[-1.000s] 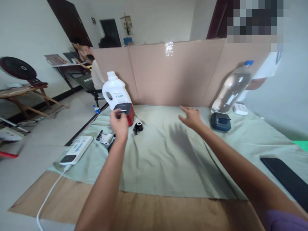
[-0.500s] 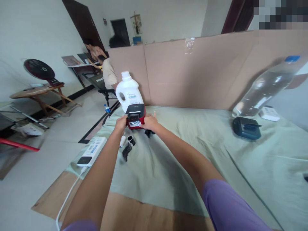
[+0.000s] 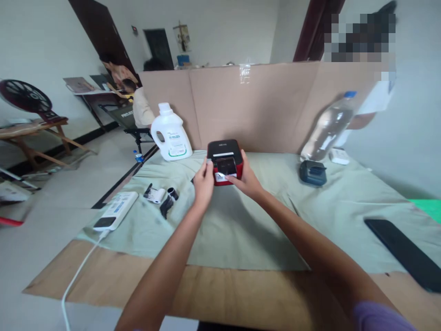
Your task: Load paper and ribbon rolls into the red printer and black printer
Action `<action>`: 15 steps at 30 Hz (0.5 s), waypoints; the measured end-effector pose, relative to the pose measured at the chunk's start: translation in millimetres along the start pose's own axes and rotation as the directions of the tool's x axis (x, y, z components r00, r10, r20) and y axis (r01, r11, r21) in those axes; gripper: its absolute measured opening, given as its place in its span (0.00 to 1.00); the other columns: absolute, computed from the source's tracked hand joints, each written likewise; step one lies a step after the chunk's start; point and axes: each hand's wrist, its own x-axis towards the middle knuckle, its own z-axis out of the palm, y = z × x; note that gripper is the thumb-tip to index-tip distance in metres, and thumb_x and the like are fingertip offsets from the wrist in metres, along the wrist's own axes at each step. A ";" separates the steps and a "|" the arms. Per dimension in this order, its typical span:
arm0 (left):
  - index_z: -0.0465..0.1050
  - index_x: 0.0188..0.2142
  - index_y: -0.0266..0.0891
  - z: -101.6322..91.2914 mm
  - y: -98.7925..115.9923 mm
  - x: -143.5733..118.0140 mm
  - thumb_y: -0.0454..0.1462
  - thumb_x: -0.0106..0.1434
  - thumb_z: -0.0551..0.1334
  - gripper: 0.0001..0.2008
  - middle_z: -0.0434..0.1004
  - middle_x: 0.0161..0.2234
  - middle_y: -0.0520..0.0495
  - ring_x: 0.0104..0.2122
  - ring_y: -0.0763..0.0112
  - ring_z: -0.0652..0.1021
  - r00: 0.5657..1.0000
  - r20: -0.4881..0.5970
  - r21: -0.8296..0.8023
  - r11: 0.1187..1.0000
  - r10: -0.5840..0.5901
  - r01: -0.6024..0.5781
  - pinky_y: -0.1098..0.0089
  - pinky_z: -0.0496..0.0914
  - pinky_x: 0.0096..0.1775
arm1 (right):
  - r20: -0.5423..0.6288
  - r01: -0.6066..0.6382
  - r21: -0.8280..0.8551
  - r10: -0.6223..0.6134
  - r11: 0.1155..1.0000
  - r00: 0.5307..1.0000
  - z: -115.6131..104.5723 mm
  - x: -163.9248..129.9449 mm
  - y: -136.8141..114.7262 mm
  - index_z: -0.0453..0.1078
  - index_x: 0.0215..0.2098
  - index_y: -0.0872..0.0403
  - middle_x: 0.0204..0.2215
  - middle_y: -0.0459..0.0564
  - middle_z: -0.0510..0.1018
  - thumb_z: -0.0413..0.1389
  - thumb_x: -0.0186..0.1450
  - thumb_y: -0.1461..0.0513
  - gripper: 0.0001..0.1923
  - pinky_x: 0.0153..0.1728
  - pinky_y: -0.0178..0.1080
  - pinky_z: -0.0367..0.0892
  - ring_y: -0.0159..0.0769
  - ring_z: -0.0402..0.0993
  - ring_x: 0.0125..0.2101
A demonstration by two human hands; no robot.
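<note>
Both hands hold a red and black label printer (image 3: pixel 224 148) above the middle of the green cloth (image 3: pixel 234 230). My left hand (image 3: pixel 204 183) grips its left side, with the thumb on top near the front corner. On the other side my right hand (image 3: pixel 250 178) is closed round the edge, its thumb lying over the front by a white label. To the left on the cloth lie a white roll (image 3: pixel 156 195) and a small black roll (image 3: pixel 167 205) with loose film. Whether the printer touches the cloth is hard to tell.
A white jug (image 3: pixel 172 138) stands at the back left, before a cardboard screen (image 3: pixel 255 110). A white power strip (image 3: pixel 117 209) lies at the left edge. To the right are a large clear bottle (image 3: pixel 329 128), a dark device (image 3: pixel 313 173) and a black phone (image 3: pixel 403 253).
Both hands have brought the printer from in front of the white jug rightward to the middle of the cloth. The view has turned right, so the black phone now shows fully.
</note>
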 end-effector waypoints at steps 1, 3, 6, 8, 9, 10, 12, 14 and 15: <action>0.76 0.56 0.39 14.6 1.5 -18.9 0.47 0.71 0.56 0.22 0.74 0.61 0.43 0.64 0.58 0.70 1.000 0.013 -0.017 1.000 -0.016 0.017 0.58 0.62 0.66 | -0.030 -0.014 -0.006 0.014 1.000 0.999 -12.8 -18.7 2.1 0.33 0.75 0.55 0.68 0.63 0.61 0.63 0.62 0.54 0.56 0.66 0.56 0.57 0.52 0.61 0.66; 0.75 0.58 0.39 38.1 3.1 -50.9 0.46 0.71 0.57 0.22 0.73 0.61 0.43 0.64 0.58 0.70 0.997 0.057 -0.035 0.998 -0.059 0.061 0.59 0.62 0.66 | -0.081 -0.067 -0.026 0.065 0.997 0.995 -32.6 -54.6 7.0 0.33 0.75 0.54 0.68 0.63 0.61 0.63 0.61 0.56 0.55 0.66 0.57 0.57 0.52 0.62 0.65; 0.74 0.60 0.39 57.5 1.3 -81.9 0.46 0.71 0.56 0.23 0.73 0.62 0.44 0.63 0.59 0.71 0.987 0.135 -0.017 0.995 -0.092 0.095 0.60 0.63 0.65 | -0.121 -0.158 -0.043 0.152 0.987 0.981 -48.2 -95.4 13.9 0.33 0.75 0.54 0.67 0.63 0.63 0.62 0.60 0.59 0.55 0.65 0.58 0.57 0.53 0.62 0.66; 0.74 0.60 0.39 62.6 -2.5 -92.7 0.46 0.71 0.56 0.23 0.73 0.62 0.44 0.64 0.59 0.71 0.984 0.151 0.003 0.996 -0.091 0.091 0.60 0.63 0.66 | -0.134 -0.182 -0.040 0.175 0.983 0.975 -51.2 -111.1 18.7 0.32 0.75 0.55 0.67 0.63 0.62 0.61 0.59 0.59 0.55 0.66 0.59 0.56 0.53 0.60 0.67; 0.74 0.60 0.39 63.9 -4.9 -96.1 0.47 0.71 0.56 0.23 0.73 0.62 0.43 0.64 0.59 0.70 0.985 0.150 0.013 0.996 -0.088 0.087 0.60 0.62 0.66 | -0.137 -0.183 -0.039 0.176 0.982 0.975 -51.4 -115.9 21.3 0.32 0.75 0.55 0.68 0.64 0.61 0.61 0.59 0.59 0.56 0.67 0.59 0.55 0.54 0.58 0.67; 0.74 0.59 0.39 64.8 -7.4 -98.4 0.47 0.71 0.56 0.23 0.73 0.61 0.43 0.64 0.58 0.70 0.985 0.149 0.022 0.996 -0.086 0.083 0.60 0.62 0.66 | -0.138 -0.182 -0.039 0.175 0.983 0.975 -51.2 -119.3 24.0 0.32 0.75 0.55 0.69 0.64 0.59 0.62 0.59 0.59 0.56 0.67 0.60 0.53 0.54 0.56 0.68; 0.74 0.59 0.39 65.8 -11.9 -101.2 0.48 0.72 0.55 0.24 0.73 0.62 0.43 0.65 0.59 0.69 0.985 0.154 0.037 0.996 -0.081 0.076 0.61 0.62 0.66 | -0.138 -0.178 -0.043 0.171 0.983 0.976 -50.2 -122.9 29.0 0.32 0.75 0.55 0.71 0.63 0.55 0.62 0.58 0.59 0.57 0.69 0.60 0.50 0.54 0.52 0.70; 0.74 0.60 0.39 65.9 -15.0 -102.5 0.48 0.72 0.55 0.24 0.73 0.62 0.43 0.65 0.59 0.69 0.984 0.161 0.053 0.996 -0.076 0.068 0.62 0.61 0.66 | -0.133 -0.180 -0.044 0.172 0.983 0.976 -49.7 -124.5 32.1 0.33 0.75 0.54 0.71 0.63 0.53 0.63 0.59 0.58 0.56 0.69 0.59 0.49 0.54 0.51 0.70; 0.74 0.60 0.38 65.5 -15.8 -102.9 0.49 0.72 0.55 0.25 0.73 0.62 0.43 0.65 0.59 0.69 0.983 0.167 0.062 0.996 -0.071 0.062 0.63 0.61 0.66 | -0.133 -0.183 -0.048 0.175 0.982 0.975 -49.9 -124.8 32.6 0.33 0.75 0.54 0.71 0.63 0.54 0.63 0.59 0.58 0.57 0.69 0.60 0.50 0.55 0.52 0.70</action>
